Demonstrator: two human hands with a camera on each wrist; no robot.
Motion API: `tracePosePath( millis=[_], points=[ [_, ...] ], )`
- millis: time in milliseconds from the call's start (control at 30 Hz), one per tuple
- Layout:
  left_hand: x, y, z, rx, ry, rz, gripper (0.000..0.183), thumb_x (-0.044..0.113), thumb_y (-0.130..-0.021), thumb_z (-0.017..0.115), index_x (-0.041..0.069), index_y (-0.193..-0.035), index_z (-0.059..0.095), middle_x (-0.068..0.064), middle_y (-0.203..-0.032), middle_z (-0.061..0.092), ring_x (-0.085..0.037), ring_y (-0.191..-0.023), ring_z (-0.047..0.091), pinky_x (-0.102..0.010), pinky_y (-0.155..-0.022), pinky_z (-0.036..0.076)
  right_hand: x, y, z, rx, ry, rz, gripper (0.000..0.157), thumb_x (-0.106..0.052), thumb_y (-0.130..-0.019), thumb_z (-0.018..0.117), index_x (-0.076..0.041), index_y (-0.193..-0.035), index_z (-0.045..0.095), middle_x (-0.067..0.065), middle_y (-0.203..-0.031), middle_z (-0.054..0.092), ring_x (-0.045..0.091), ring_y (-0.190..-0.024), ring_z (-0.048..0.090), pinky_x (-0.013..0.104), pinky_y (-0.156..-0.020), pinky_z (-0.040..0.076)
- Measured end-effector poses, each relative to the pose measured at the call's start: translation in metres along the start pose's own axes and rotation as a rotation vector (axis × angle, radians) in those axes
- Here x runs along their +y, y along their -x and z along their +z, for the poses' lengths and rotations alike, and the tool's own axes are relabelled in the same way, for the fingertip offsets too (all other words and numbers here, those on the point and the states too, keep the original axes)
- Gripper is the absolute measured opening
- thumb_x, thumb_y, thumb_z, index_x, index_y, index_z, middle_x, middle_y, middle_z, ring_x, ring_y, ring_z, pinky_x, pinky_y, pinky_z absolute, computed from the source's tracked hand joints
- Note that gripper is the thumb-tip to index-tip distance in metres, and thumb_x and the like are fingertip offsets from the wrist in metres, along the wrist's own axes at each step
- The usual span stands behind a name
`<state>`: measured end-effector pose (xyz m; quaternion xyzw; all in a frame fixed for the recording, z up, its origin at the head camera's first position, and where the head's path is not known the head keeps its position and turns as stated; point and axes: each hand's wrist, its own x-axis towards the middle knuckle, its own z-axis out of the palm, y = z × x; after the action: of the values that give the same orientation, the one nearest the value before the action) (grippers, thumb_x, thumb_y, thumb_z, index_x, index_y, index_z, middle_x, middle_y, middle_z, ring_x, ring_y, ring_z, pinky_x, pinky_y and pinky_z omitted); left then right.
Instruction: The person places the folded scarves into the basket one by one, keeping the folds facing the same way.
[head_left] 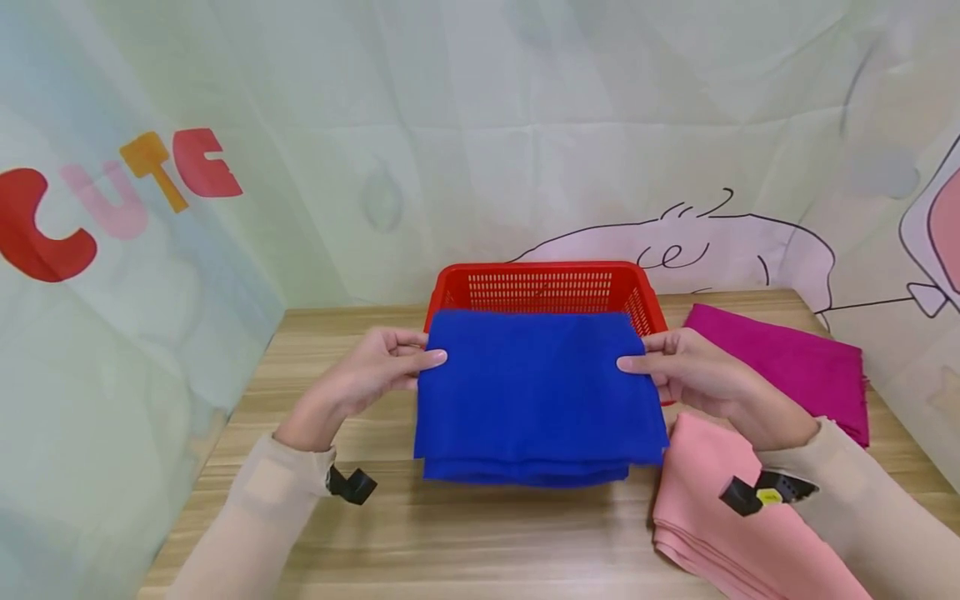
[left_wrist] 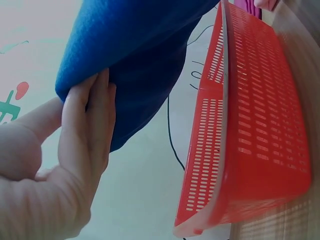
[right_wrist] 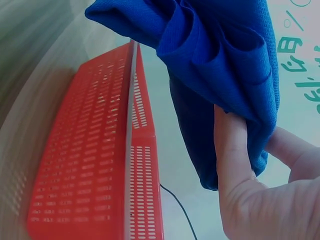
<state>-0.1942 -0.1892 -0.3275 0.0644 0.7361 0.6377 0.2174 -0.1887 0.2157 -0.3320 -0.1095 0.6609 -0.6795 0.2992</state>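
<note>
Blue folded cloth [head_left: 536,387], in thumb-&-finger pinch of L hand [head_left: 375,371] and R hand [head_left: 693,375] at opp side edges, up nr front of red basket [head_left: 540,289], w/ loose lower layers [head_left: 525,472] poss unfolding or catching on rim [left_wrist: 228,100], esp from uneven grip.
</note>
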Motion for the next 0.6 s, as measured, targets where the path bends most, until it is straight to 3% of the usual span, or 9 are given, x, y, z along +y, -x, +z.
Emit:
tracePosePath(
  millis=[267, 600],
  points=[
    [0.008, -0.009, 0.0, 0.004, 0.012, 0.008, 0.044, 0.01, -0.096, 0.067, -0.013, -0.131, 0.053, -0.016, -0.106, 0.073, -0.022, -0.089, 0.073, -0.033, -0.084, 0.058, -0.009, -0.003, -0.005, 0.047, 0.003, 0.021, 0.015, -0.011, -0.101, 0.059, -0.011, -0.109, 0.072, 0.012, -0.101, 0.075, 0.028, -0.091, 0.073, 0.043, -0.086, 0.057],
    [0.016, -0.023, 0.0, 0.009, 0.006, 0.001, 0.043, 0.01, -0.097, 0.065, -0.012, -0.131, 0.052, -0.015, -0.104, 0.073, -0.022, -0.087, 0.073, -0.032, -0.081, 0.059, -0.02, -0.004, -0.011, 0.083, 0.02, 0.023, 0.014, -0.01, -0.1, 0.06, -0.01, -0.108, 0.072, 0.011, -0.097, 0.075, 0.026, -0.087, 0.074, 0.038, -0.084, 0.058]
  ],
)
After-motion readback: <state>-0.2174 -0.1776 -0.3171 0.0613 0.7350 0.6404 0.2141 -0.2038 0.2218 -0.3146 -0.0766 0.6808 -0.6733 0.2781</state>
